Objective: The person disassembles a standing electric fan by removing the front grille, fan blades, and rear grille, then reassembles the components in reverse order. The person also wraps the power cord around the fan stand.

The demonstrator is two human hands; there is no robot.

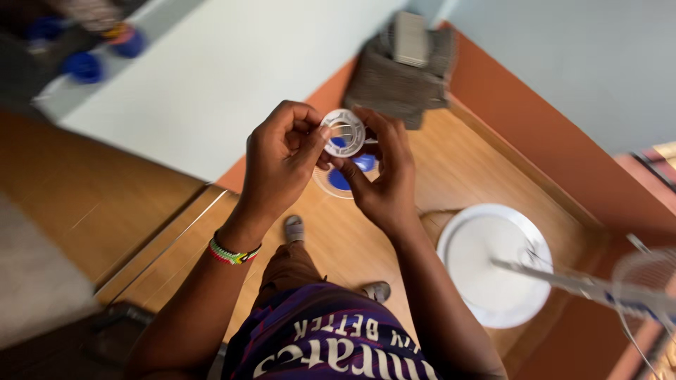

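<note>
I stand on a wooden floor and look down. Both hands are raised in front of me around a small round white plastic cap with slots. My left hand pinches its left rim with thumb and fingers. My right hand grips its right side and underside. Below the hands, on the floor, lies a white wire grille with a blue centre, partly hidden by my fingers. A beaded bracelet sits on my left wrist.
A round white fan base with its pole stands at the right on the floor. A grey-brown cloth bundle lies by the orange wall. Blue blurred objects sit far left. My feet are below.
</note>
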